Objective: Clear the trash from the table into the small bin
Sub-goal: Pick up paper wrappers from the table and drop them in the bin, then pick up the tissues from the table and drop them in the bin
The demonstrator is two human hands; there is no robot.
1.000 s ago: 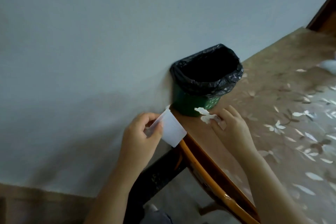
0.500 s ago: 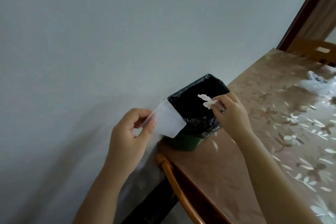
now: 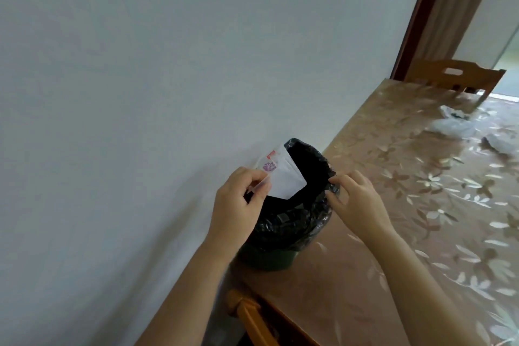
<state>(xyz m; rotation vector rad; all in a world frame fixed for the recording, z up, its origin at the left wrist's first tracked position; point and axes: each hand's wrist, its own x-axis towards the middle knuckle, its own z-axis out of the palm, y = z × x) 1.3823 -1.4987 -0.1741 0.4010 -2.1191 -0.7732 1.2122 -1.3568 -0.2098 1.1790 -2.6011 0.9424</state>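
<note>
The left hand [image 3: 234, 205] pinches a white wrapper [image 3: 283, 177] between thumb and fingers [image 3: 259, 177], holding it tilted over the left side of the small bin's [image 3: 269, 257] black liner [image 3: 303, 222] at the worktop's [image 3: 365, 261] near-left edge by the wall. To its right, the right hand [image 3: 356, 202] is loosely curled with nothing in it, its fingertips [image 3: 334, 178] touching the liner's right rim. Far right on the worktop, well apart from the bin, lie crumpled plastic scraps [image 3: 452, 128].
</note>
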